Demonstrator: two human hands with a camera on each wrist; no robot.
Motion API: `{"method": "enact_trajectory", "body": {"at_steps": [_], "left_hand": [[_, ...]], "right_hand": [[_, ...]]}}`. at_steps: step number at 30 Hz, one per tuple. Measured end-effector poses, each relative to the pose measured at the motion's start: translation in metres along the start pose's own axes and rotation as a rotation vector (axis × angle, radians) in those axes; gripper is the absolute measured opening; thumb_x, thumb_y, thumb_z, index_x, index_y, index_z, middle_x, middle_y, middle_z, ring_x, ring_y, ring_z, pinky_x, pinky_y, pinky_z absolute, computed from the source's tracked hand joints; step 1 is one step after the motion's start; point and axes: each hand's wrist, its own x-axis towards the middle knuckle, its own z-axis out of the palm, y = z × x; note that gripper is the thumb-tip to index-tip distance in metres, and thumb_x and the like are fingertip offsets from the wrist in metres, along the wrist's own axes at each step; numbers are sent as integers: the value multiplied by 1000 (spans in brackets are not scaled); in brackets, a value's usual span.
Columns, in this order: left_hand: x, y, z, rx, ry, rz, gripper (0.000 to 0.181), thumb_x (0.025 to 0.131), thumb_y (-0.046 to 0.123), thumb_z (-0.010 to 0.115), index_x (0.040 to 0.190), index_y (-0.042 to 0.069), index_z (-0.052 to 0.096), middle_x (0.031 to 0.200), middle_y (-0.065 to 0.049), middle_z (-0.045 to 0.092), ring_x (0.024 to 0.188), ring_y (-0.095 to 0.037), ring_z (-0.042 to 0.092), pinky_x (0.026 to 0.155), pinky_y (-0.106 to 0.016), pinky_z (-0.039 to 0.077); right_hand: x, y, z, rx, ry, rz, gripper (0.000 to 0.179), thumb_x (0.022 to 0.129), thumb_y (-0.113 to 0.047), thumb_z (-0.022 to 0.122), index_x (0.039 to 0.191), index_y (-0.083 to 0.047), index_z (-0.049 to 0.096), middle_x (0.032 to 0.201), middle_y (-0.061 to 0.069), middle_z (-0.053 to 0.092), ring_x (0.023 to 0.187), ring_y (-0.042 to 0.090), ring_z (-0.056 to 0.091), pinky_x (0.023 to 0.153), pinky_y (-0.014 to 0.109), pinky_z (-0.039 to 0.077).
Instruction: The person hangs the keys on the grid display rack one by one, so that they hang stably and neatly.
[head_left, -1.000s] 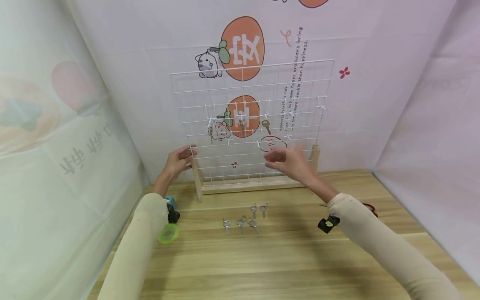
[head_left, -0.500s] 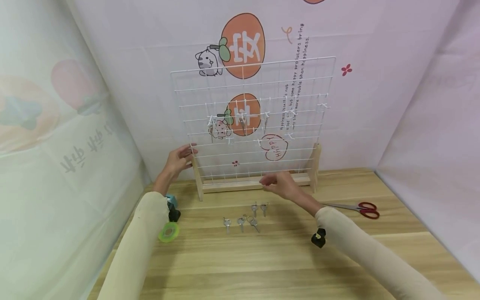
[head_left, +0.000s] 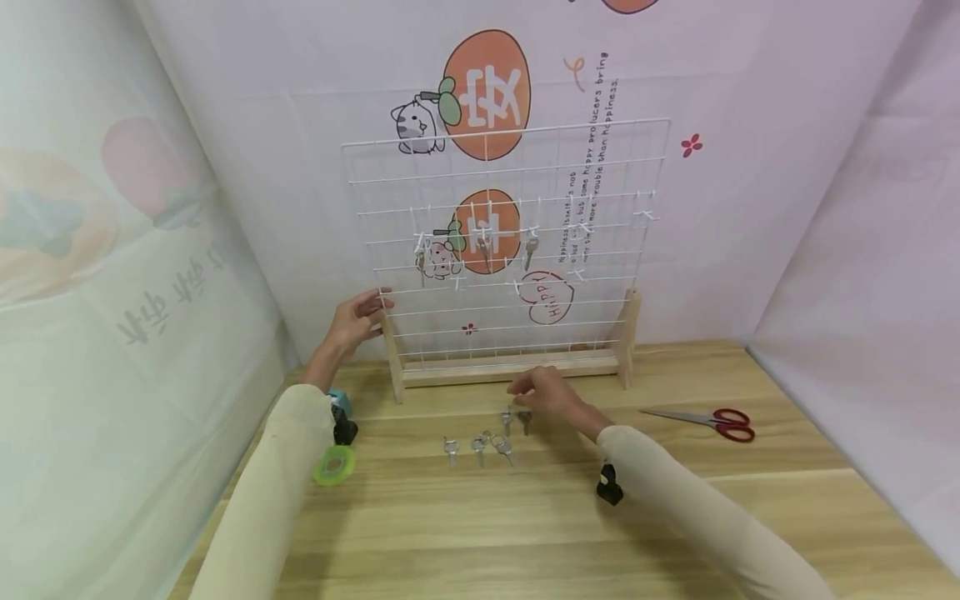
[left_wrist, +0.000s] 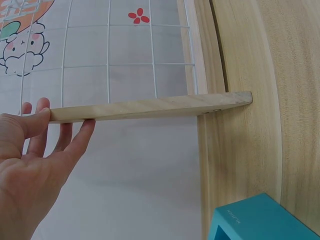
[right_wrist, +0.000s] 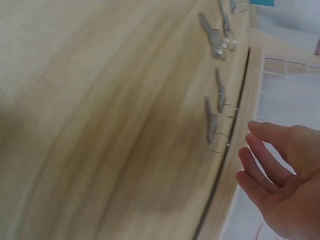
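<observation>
My left hand (head_left: 351, 325) holds the left wooden side post (left_wrist: 150, 107) of a white wire grid rack, thumb on one face and fingers on the other in the left wrist view. My right hand (head_left: 551, 393) hovers just behind a key (head_left: 526, 422) with a ring, its fingers loosely bent and holding nothing. Beside that key lies a second one (head_left: 507, 422). Several more keys, such as this key (head_left: 451, 450), lie nearer on the table. Three keys hang from white hooks on the grid, the rightmost hanging key (head_left: 532, 252) among them.
Red-handled scissors (head_left: 731, 423) lie at the right of the wooden table (head_left: 480, 533). A green tape roll (head_left: 334, 465) and a teal box (left_wrist: 255, 220) are at the left. Behind the rack stands a printed white cloth wall (head_left: 750, 233).
My right hand has come down from the grid toward the keys on the table. The rightmost hanging key has swung and now hangs straighter. My left hand stays on the post.
</observation>
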Motion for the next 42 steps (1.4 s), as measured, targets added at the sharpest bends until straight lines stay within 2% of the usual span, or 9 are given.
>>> {"method": "enact_trajectory", "body": {"at_steps": [8, 22, 29, 32, 36, 40, 42], "left_hand": [[1, -1, 0, -2, -5, 14, 51, 106, -9, 45, 155, 4, 46, 147, -33, 50, 143, -42, 46, 110, -61, 43], [-1, -1, -1, -16, -2, 10, 51, 106, -9, 45, 155, 4, 47, 147, -32, 51, 143, -44, 44, 112, -62, 41], [-2, -1, -1, -15, -2, 14, 51, 106, -9, 46, 155, 4, 47, 147, -32, 52, 143, -44, 45, 111, -61, 43], [-3, 0, -1, -10, 0, 12, 51, 106, -10, 46, 155, 3, 46, 146, -32, 52, 143, -44, 45, 110, -61, 43], [-3, -1, -1, -6, 0, 2, 52, 105, -10, 46, 155, 2, 45, 147, -31, 52, 143, -43, 45, 110, -60, 44], [-2, -1, 0, -11, 1, 2, 51, 105, -9, 47, 155, 3, 46, 147, -31, 52, 143, -43, 45, 110, -60, 44], [-2, -1, 0, -14, -1, 7, 51, 106, -9, 46, 155, 3, 45, 147, -33, 51, 143, -44, 44, 110, -60, 44]], "right_hand": [[2, 3, 14, -57, 2, -9, 11, 89, 2, 79, 99, -3, 79, 99, 9, 78, 93, 25, 73, 85, 40, 61], [3, -7, 23, -81, -39, 14, 8, 88, 2, 80, 90, -6, 78, 91, 3, 76, 86, 16, 70, 84, 34, 61], [2, -14, 16, -28, -26, 48, 8, 93, 0, 75, 98, -6, 76, 92, 6, 77, 76, 14, 69, 66, 27, 58], [1, -17, 10, -7, -11, 26, 8, 93, -1, 75, 99, -6, 77, 93, 5, 77, 78, 14, 70, 69, 26, 59], [0, -23, -2, 11, 22, -63, 7, 93, 1, 75, 96, -4, 77, 93, 6, 79, 84, 18, 75, 75, 29, 62], [1, -29, -15, -3, 69, -151, 5, 92, 1, 77, 95, -3, 77, 92, 8, 79, 84, 21, 77, 73, 32, 63], [2, -33, -22, -5, 79, -162, 5, 92, -1, 77, 96, -3, 78, 91, 8, 79, 83, 21, 78, 72, 33, 63]]}}
